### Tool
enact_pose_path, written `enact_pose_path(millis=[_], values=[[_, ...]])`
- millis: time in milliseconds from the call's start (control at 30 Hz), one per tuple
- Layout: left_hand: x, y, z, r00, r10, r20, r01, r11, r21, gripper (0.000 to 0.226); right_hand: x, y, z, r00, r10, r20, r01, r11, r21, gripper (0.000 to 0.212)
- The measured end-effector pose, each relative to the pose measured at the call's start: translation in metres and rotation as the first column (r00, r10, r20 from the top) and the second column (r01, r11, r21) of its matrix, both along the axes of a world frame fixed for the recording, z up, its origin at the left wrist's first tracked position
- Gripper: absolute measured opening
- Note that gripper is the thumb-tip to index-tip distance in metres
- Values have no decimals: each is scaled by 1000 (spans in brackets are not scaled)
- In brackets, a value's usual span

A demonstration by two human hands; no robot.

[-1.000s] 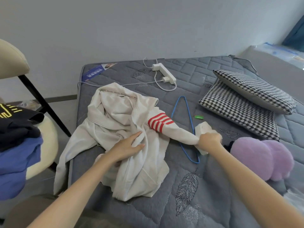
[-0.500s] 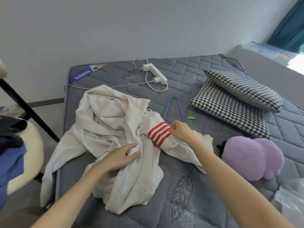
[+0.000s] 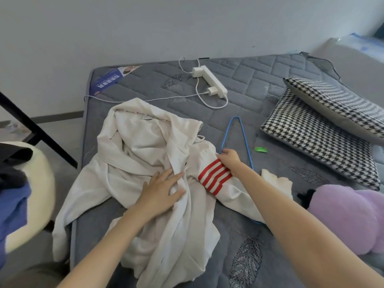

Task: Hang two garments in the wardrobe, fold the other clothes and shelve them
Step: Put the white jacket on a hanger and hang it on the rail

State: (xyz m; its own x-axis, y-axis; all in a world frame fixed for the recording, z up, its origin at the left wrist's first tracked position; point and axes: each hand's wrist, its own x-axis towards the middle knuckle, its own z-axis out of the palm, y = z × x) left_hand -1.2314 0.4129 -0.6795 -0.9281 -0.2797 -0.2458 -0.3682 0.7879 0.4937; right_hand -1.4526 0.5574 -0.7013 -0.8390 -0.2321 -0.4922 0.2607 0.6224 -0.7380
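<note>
Pressing flat on the white hoodie (image 3: 145,154) with the left hand (image 3: 164,190), fingers spread and relaxed. Hoodie's crumpled on the grey mattress (image 3: 249,84), one edge hanging off the side. Right hand (image 3: 228,161) sits on the sleeve just above the red stripes (image 3: 215,178); can't tell if it's actually gripping. Blue hanger (image 3: 243,134) lies partly under that sleeve. More clothes (image 3: 12,204) are piled on the chair (image 3: 41,183) at left.

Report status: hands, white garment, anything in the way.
Left hand flat on white garment. Right hand on its red-striped sleeve, grip unclear. Blue hanger lies partly under sleeve.
</note>
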Motion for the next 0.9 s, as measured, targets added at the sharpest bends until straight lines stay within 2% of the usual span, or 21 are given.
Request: enact_pose_path(millis=[100,167,300,433,567,733,900], values=[[0,-2,-10,997,-9,80,7,1000,21,57,-2,-2,3,991,-46,124,60,992,-111,14],[1,-3,-12,998,-5,69,3,1000,28,56,-3,-3,3,995,-67,78,80,982,-171,27],[2,-4,-11,999,-1,45,-1,999,49,55,-4,-5,19,982,-138,-129,99,958,-269,6],[3,-4,-6,997,-13,70,11,999,36,56,-18,-9,67,945,-143,-294,28,931,-363,22],[2,-2,5,997,8,70,-8,1000,6,52,-29,-14,120,857,-154,-492,-56,920,-387,31],[0,-10,33,990,128,-51,-122,987,103,48,-16,-28,171,838,-22,-545,-217,903,-370,23],[12,-32,69,959,204,-198,-180,975,134,45,23,-49,205,811,273,-517,-456,848,-269,21]])
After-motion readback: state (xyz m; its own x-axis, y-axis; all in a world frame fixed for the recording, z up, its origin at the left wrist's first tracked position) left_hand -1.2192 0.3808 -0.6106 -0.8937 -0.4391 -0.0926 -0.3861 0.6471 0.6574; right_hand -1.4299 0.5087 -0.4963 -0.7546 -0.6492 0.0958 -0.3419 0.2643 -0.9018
